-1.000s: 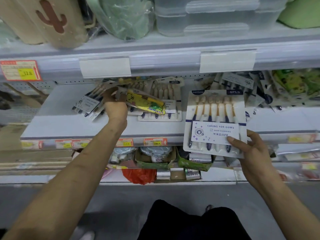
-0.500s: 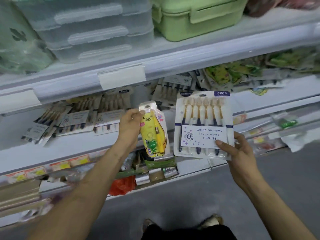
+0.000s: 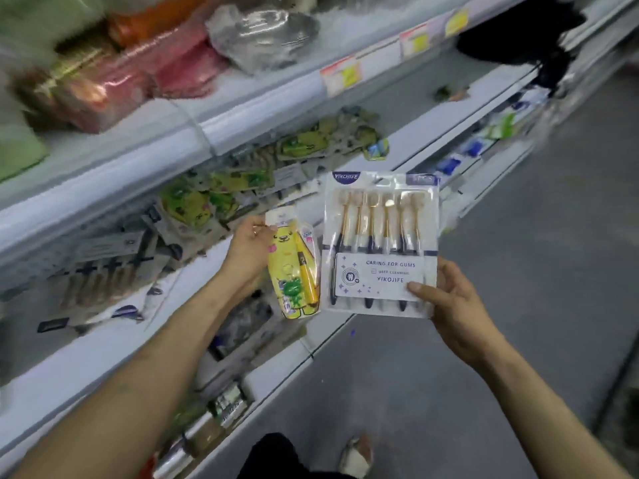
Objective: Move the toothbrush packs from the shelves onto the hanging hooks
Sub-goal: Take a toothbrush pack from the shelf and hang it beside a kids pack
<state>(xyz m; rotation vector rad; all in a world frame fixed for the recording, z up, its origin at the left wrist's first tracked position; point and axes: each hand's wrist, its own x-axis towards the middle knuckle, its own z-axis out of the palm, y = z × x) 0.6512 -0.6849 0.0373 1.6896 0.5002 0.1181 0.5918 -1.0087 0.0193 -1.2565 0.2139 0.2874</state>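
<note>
A: Entry one, hands. Left first?

B: Left hand [image 3: 247, 247] grips the yellow pack [image 3: 294, 267] along its left edge. The thumb lies on the front near the top corner and the fingers are curled behind, out of sight. The pack is upright and tilted slightly.

A: Right?

B: Right hand [image 3: 456, 305] pinches the six-brush pack [image 3: 380, 243] at its lower right corner. The thumb presses flat on the white label and the fingers are curled round the back edge. The pack is upright with its front to the camera.

A: Position of the two packs?

B: Both are held in the air in front of the middle shelf [image 3: 193, 281], side by side with their edges just beside each other. I cannot tell if they touch. Neither rests on the shelf.

A: Readable text?

B: On the six-brush pack, the top left tab reads "YIKOJIFE". The label reads "CARING FOR GUMS", then a small line ending in "CLEANING", then "YIKOJIFE". The badge at top right is blurred. It holds six brushes with dark handles and pale heads.

A: Yellow pack?

B: It has a cartoon animal face and a green figure lower down. The small print is too blurred to read.

A: Surroundings?

B: Grey brush packs [image 3: 103, 271] lie loose on the middle shelf, with green-yellow packs [image 3: 207, 198] further back. The red-and-yellow price tags [image 3: 340, 76] on the upper shelf edge are unreadable. The grey floor [image 3: 518, 340] is on the right.
</note>
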